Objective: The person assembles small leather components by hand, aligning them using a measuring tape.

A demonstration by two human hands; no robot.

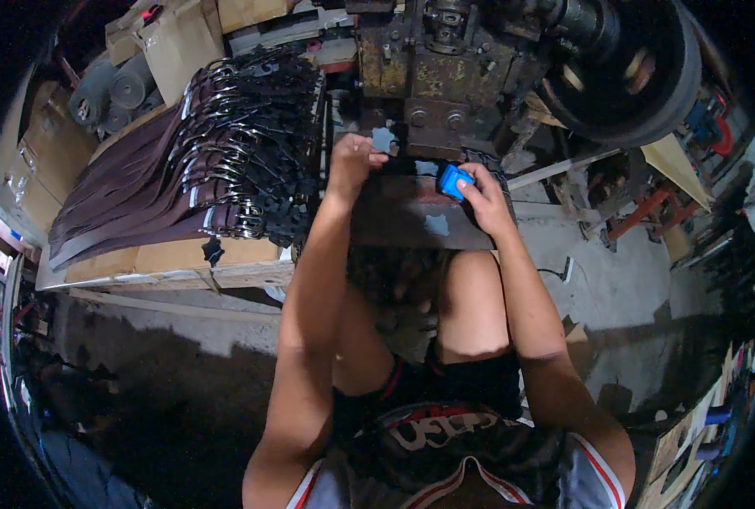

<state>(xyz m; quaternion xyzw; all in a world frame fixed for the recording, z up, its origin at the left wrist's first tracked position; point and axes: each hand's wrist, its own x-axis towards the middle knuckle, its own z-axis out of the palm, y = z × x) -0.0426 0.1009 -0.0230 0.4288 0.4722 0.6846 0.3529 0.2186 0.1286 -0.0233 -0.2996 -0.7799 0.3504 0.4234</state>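
My left hand [356, 165] has its thumb and fingers closed at the edge of a small light-grey star-shaped piece [384, 139], just in front of the press [437, 110]. In my right hand [486, 202] is a bright blue block-shaped object [454, 181], gripped between thumb and fingers; its exact kind I cannot make out. It is over the right part of the dark work table [386, 225]. Two similar grey pieces lie on that table: one grey piece [426, 168] left of the blue object, another grey piece [437, 225] nearer to me.
To the left, many brown straps [131, 178] with metal buckles and black star-shaped tags are piled on a cardboard-topped stand [174, 261]. A large dark flywheel [623, 110] is at the upper right. Cardboard boxes [178, 51] and grey rolls [131, 81] stand behind the straps.
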